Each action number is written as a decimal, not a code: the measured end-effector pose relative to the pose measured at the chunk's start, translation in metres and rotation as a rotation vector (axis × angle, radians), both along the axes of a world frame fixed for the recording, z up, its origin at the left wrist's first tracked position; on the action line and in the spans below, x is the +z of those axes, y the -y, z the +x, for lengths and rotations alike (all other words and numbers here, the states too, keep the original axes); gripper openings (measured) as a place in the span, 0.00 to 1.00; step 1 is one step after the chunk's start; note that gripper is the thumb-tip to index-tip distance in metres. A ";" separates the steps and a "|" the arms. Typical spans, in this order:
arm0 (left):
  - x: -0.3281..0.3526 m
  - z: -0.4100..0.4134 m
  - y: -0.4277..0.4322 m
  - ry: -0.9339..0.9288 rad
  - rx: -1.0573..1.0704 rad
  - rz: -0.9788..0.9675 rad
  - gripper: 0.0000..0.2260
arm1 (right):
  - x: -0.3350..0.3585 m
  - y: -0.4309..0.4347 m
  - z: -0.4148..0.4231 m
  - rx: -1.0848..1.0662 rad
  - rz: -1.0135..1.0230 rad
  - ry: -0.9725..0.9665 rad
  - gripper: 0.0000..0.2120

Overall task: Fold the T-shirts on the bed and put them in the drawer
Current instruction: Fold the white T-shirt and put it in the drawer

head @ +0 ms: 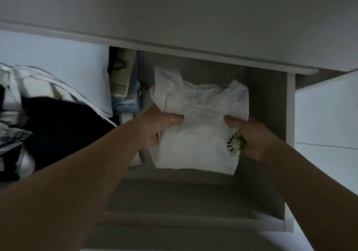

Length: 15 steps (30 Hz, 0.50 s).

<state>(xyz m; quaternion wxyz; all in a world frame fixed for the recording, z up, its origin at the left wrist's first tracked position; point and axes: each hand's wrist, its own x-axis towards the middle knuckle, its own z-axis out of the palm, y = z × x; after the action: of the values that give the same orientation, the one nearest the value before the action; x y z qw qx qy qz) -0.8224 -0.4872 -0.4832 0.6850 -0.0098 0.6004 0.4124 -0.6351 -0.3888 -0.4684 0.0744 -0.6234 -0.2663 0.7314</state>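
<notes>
Holding a folded white T-shirt (199, 123) over the 3 o'clock half of the open drawer (290, 115), collar pointing to 12 o'clock; not showing whether it is touching the drawer floor. Gripping the shirt's 9 o'clock edge with the left hand (155, 128), thumb lying flat on top, fingers curling underneath. Pinching the 3 o'clock edge with the right hand (254, 137), thumb pressing on top, fingers tucking below, just beside a green and black logo (235, 144) at the shirt's 4 o'clock corner. Recording upright flat packets (124, 80) inside the drawer at the shirt's 10 o'clock. Recording a dark garment (64, 127) farther out at 9 o'clock.
</notes>
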 end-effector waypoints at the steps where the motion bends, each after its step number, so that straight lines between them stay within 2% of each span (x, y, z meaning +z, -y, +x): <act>1: -0.009 0.000 -0.010 -0.012 0.002 0.022 0.16 | -0.010 -0.008 0.001 -0.018 0.031 -0.021 0.09; 4: -0.044 0.000 -0.032 -0.148 0.069 0.114 0.13 | -0.040 -0.033 0.000 -0.066 0.176 0.015 0.11; 5: -0.057 0.001 -0.034 -0.286 0.065 0.106 0.15 | -0.053 -0.037 -0.001 -0.061 0.226 0.079 0.12; 7: -0.085 0.003 -0.030 -0.668 -0.002 -0.038 0.20 | -0.080 -0.038 -0.003 -0.009 0.325 0.275 0.15; 9: -0.103 0.004 -0.022 -0.919 -0.073 -0.163 0.16 | -0.104 -0.030 -0.002 0.113 0.454 0.480 0.17; 12: -0.113 0.002 -0.013 -1.056 -0.225 -0.220 0.07 | -0.119 -0.017 0.000 0.263 0.622 0.703 0.17; 15: -0.114 -0.007 -0.012 -1.155 -0.341 -0.218 0.10 | -0.118 -0.018 -0.005 0.316 0.737 0.833 0.19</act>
<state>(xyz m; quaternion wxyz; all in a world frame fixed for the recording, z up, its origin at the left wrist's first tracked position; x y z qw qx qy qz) -0.8291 -0.4756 -0.5969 0.3004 0.2417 0.9065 0.1720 -0.6404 -0.3711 -0.5866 0.0654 -0.7443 -0.6003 0.2854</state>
